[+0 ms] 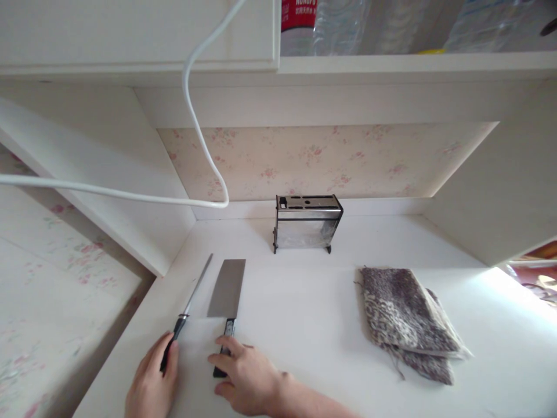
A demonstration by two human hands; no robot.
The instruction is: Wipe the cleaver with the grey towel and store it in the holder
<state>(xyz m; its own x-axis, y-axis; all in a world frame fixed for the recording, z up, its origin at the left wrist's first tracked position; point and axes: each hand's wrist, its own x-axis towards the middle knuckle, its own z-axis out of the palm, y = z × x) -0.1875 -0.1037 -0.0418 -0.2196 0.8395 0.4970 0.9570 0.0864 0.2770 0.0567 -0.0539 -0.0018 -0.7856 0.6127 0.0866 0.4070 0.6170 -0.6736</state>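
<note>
My left hand (153, 380) is closed around the black handle of a honing steel (196, 288), its thin metal rod pointing away from me over the white counter. To the right of it lies a cleaver (228, 289) with a broad grey blade, flat and aimed toward the back. The fingers of my right hand (246, 371) are over the cleaver's dark handle, gripping it, and partly cover it. The two tools lie side by side with a narrow gap between them.
A metal knife block (308, 209) with a black frame stands at the back. A brown and white folded cloth (402, 313) lies on the right of the counter (300, 313). A white cable (204, 139) hangs in front, below a shelf with plastic bottles (339, 26).
</note>
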